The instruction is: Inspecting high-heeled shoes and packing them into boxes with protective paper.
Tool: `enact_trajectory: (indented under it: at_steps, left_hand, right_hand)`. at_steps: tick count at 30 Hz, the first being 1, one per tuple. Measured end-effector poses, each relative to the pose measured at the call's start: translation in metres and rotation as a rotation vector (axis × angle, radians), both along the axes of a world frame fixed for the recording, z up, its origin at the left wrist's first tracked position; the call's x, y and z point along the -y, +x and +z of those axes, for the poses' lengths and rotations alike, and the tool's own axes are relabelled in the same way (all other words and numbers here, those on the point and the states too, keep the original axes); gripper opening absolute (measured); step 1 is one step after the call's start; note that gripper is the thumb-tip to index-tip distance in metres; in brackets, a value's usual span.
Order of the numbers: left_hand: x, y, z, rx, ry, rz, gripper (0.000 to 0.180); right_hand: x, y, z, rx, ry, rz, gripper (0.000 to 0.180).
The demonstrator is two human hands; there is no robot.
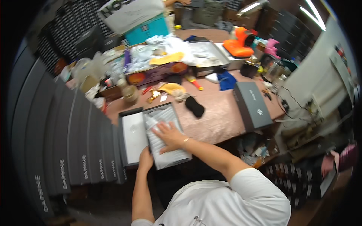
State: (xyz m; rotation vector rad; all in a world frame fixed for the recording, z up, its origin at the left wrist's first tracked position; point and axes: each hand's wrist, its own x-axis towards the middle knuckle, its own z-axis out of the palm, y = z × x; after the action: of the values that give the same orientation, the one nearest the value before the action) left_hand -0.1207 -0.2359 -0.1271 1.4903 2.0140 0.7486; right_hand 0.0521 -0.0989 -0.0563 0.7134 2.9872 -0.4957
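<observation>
Near the table's front edge, a dark grey shoe box point(175, 163) holds a bundle of white ribbed wrapping point(166, 116). Flat on that wrapping lies my right hand point(170, 137), its fingers spread. Tight against the box's left side is a second dark tray-like half, probably the lid, with a white inside point(133, 130). My left hand point(146, 159) grips the near edge where the two halves meet; its fingertips are partly hidden. A black oval pad point(194, 107) rests on the table just beyond the box.
Tall stacks of dark boxes point(75, 139) crowd the left. A closed grey box point(253, 105) stands at the table's right. Behind are a carton heaped with white paper point(156, 73), a tray box point(207, 56), an orange tape dispenser point(238, 47), a blue cloth point(226, 80) and a jar point(130, 94).
</observation>
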Motion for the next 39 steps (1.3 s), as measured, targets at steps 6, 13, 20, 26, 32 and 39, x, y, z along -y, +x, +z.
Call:
enact_trajectory:
  at_steps: [6, 13, 20, 26, 32, 39]
  left_hand:
    - [0.034, -0.018, 0.129, 0.483, 0.274, 0.262, 0.036]
    - [0.067, 0.059, 0.135, 1.456, 0.491, 0.356, 0.045]
    - [0.0, 0.057, 0.058, 0.363, 0.216, 0.145, 0.059]
    - [-0.032, 0.021, 0.064, 0.551, 0.211, 0.293, 0.042]
    - [-0.001, 0.012, 0.037, 1.03, 0.106, 0.444, 0.03]
    - [-0.036, 0.033, 0.048, 1.159, -0.059, 0.45, 0.041]
  right_hand:
    - [-0.013, -0.014, 0.017, 0.066, -0.164, -0.167, 0.107]
    - [0.006, 0.089, 0.088, -0.912, -1.143, -0.434, 0.076]
    - [0.012, 0.095, -0.005, -0.518, -0.781, -0.804, 0.054]
    - [-0.008, 0.045, -0.027, -0.503, -0.636, -0.652, 0.055]
    - [0.006, 0.056, -0.01, -0.501, -0.729, -0.646, 0.058]
    - [0.011, 0.073, -0.048, -0.639, -0.912, -0.72, 0.076]
